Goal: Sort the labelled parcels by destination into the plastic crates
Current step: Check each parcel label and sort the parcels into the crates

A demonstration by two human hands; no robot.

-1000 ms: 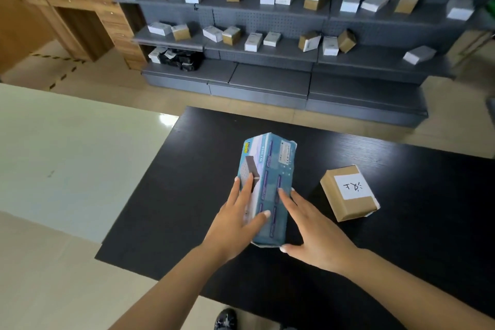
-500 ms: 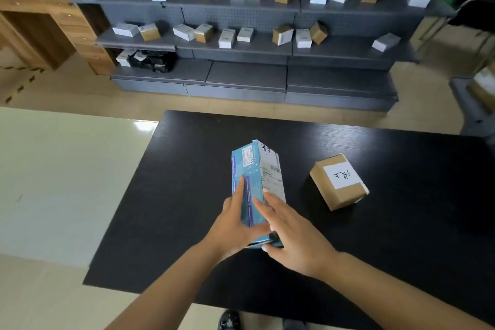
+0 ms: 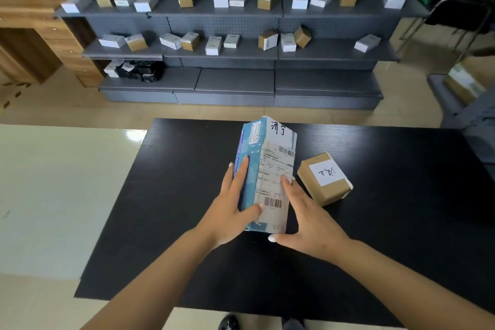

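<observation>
Head view: the blue parcel sits near the middle of the black table, tipped up w/ its white shipping label and handwritten destination marks facing the camera, prob. so the person can read where it goes. Left hand lies flat along the parcel's left side, fingers straight, thumb across the near end of the label face; right hand presses the right side, fingers also straight, thumb spread under the near end. So both hands are spread apart and sandwich the parcel, neither curled round it. Just right of the parcel, close but not touching, a brown parcel rests w/ its own handwritten label up, prob. waiting its turn. Beyond the parcel, across a strip of pale floor, grey pegboard shelving carries many small white and brown boxes; a wooden unit stands far left of it. No plastic crates in view.
</observation>
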